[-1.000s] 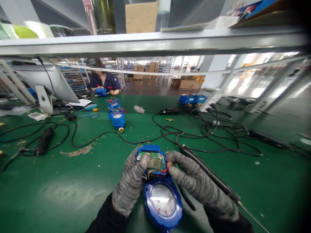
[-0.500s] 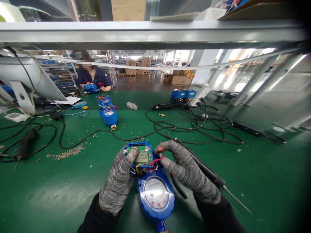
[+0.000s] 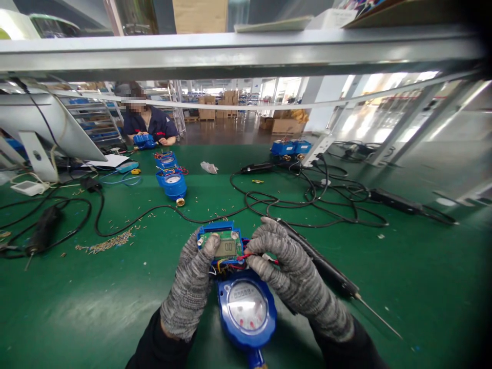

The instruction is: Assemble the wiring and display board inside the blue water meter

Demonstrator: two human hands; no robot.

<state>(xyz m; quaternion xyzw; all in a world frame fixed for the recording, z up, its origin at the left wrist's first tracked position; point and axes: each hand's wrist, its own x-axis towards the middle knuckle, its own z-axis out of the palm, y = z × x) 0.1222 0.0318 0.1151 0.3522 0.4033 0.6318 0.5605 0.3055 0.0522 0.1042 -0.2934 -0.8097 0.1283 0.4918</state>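
Note:
A blue water meter (image 3: 247, 307) with a round clear dial lies in front of me. At its far end sits a blue-framed display module (image 3: 226, 249), a green circuit board whose screen reads 0.0. My left hand (image 3: 191, 282), in a grey knit glove, is closed on the module's left side, thumb on the board beside the screen. My right hand (image 3: 294, 277), gloved alike, pinches red wires (image 3: 245, 256) at the module's right edge. Coloured wires run out between module and dial. Beside my right hand lies a black electric screwdriver (image 3: 319, 259) with a long thin shaft.
Loose screws (image 3: 109, 243) lie heaped at left near another black screwdriver (image 3: 42, 230). More blue meters (image 3: 172, 185) stand farther back. Black cables (image 3: 300, 205) tangle toward a power strip (image 3: 318, 148). A monitor (image 3: 46, 125) is at left. Across the green table, a person (image 3: 149, 120) handles a blue meter.
My right fingers have drawn together on the red wires, which were looped loosely beside them before. The left hand keeps its hold on the module.

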